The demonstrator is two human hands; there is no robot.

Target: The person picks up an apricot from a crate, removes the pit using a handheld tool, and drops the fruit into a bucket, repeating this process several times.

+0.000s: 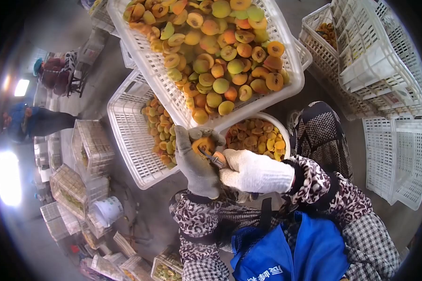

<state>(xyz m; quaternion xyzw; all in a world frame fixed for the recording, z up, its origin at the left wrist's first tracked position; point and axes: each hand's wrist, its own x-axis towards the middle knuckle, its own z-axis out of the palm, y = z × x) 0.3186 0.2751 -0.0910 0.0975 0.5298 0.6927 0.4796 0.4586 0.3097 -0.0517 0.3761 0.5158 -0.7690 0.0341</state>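
Note:
My left hand point(196, 165), in a grey glove, is closed around an apricot half point(203, 145) whose orange cut face points up. In a white knit glove, my right hand point(260, 172) grips a small pitting tool point(216, 160) with a metal end and an orange-brown handle. The metal end reaches the fruit's hollow. Just beyond the left fingertips stands a white crate point(293, 86) heaped with halved apricots point(220, 56). Beside my hands, a round white bucket point(286, 136) holds more apricot pieces point(255, 136).
A lower white crate point(126, 154) with whole-looking apricots point(160, 126) sits at the left. Stacked white crates point(380, 61) rise at the right, near another crate point(389, 164). My knee point(319, 136) is beside the bucket. People point(37, 122) and more crates point(93, 145) are further left.

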